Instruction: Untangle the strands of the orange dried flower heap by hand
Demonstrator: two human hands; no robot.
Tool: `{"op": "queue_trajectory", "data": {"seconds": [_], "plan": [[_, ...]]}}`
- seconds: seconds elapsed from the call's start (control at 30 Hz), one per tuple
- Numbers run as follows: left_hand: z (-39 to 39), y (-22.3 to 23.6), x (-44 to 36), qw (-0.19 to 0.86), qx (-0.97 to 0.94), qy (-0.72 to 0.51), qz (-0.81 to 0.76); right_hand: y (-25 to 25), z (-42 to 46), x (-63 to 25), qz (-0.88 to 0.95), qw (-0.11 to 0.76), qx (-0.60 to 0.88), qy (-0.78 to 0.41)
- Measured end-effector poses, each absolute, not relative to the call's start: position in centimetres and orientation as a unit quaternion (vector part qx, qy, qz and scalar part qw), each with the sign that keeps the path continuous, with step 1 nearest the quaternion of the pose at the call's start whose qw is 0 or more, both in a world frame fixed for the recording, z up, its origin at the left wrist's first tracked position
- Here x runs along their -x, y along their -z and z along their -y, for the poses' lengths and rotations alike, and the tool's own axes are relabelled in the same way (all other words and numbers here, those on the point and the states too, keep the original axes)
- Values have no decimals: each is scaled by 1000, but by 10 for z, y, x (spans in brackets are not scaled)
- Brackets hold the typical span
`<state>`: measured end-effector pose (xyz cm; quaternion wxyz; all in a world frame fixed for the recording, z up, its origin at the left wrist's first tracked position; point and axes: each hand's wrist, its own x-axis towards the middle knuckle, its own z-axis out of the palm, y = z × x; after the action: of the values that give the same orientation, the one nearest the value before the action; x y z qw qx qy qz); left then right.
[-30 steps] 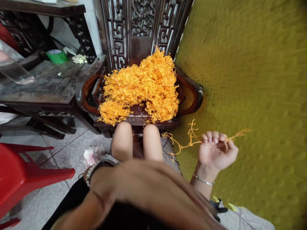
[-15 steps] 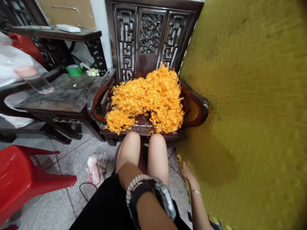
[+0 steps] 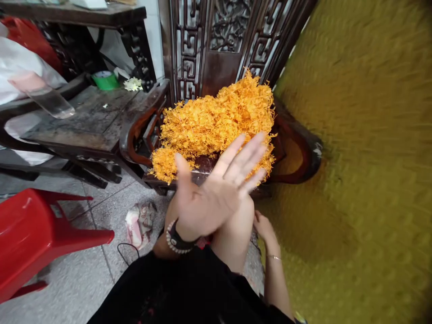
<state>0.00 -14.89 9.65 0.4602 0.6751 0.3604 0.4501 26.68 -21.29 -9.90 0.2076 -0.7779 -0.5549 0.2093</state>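
Observation:
My left hand [image 3: 212,198] is raised over my knees, palm up and fingers spread, slightly blurred, with nothing in it. A bead bracelet [image 3: 173,243] and a dark band circle its wrist. Beyond its fingertips, a large heap of orange artificial-looking flower strands [image 3: 216,121] covers most of a dark wooden chair [image 3: 305,153]. A smaller orange bunch [image 3: 165,164] lies at the seat's front left. My right hand [image 3: 266,231], with a thin bracelet, hangs low beside my right knee. Its fingers look curled; the knee partly hides them, so what they hold cannot be made out.
On the left, a dark wooden side table [image 3: 87,130] holds green tape [image 3: 105,81], a clear cup [image 3: 50,101] and a pale flower [image 3: 133,84]. A red plastic stool [image 3: 33,229] and a crumpled plastic bag [image 3: 140,225] are on the floor. A mustard-coloured textured surface [image 3: 364,157] borders the right.
My left hand has turned from reaching across my lap to palm up with fingers spread. My right hand has moved slightly closer to the knee. The view has tilted down.

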Motion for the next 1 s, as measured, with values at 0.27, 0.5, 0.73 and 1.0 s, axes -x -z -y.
{"op": "queue_trajectory", "data": {"seconds": [0.27,0.5,0.73,1.0], "plan": [[84,92,-90,434,-601,-400,-539,36,131,-254,596,406,692,-45],[84,107,-109,428,-644,-352,-528,32,54,-239,839,154,510,-112],[126,64,-49,415,-665,-366,-502,40,29,-249,782,244,544,-179],[164,35,-10,406,-710,-376,-436,39,23,-257,750,292,566,-175]]}}
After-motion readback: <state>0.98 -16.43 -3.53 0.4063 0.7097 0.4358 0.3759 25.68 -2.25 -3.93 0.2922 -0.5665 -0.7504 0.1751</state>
